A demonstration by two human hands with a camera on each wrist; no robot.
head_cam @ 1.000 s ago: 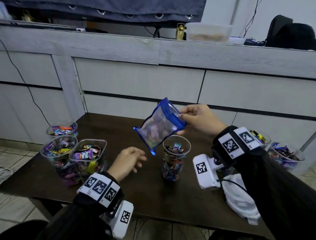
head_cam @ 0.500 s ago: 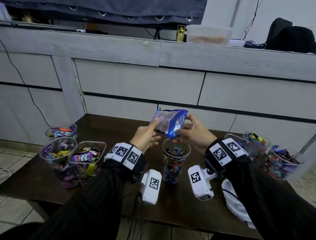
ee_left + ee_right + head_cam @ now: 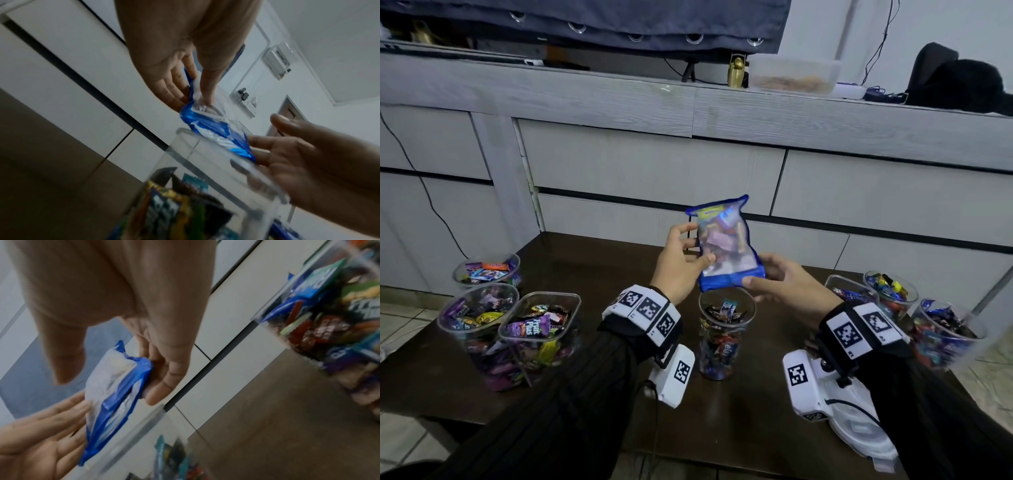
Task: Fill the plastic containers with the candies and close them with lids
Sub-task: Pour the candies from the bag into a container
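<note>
Head view: a blue-edged clear candy bag (image 3: pixel 726 245) is held upright above a tall round container (image 3: pixel 724 337) that stands at the centre of the dark table (image 3: pixel 739 411) and is partly filled with wrapped candies. The left hand (image 3: pixel 678 262), at 9 o'clock of the bag, pinches its side, thumb on the near face and fingers behind; the left wrist view shows the thumb (image 3: pixel 207 84) pressed on the clear film. The right hand (image 3: pixel 787 282), at 5 o'clock of the bag, takes the blue bottom seam between thumb and fingers; in the right wrist view the fingers (image 3: pixel 164 369) curl under that seam while the thumb hangs above it, and whether the thumb touches cannot be told. The bag's lower edge lies just above the container's open rim. At 9 o'clock of the central container stand three filled containers: a round one (image 3: pixel 486 270) farthest back, another round one (image 3: pixel 477 318) and a square-mouthed one (image 3: pixel 539 334) beside it. At 3 o'clock stand three more filled containers (image 3: pixel 948 337), blurred. A stack of white lids (image 3: pixel 866 435) lies at 5 o'clock, near the table's front edge. Grey cabinet fronts (image 3: pixel 654 168) rise behind the table.
</note>
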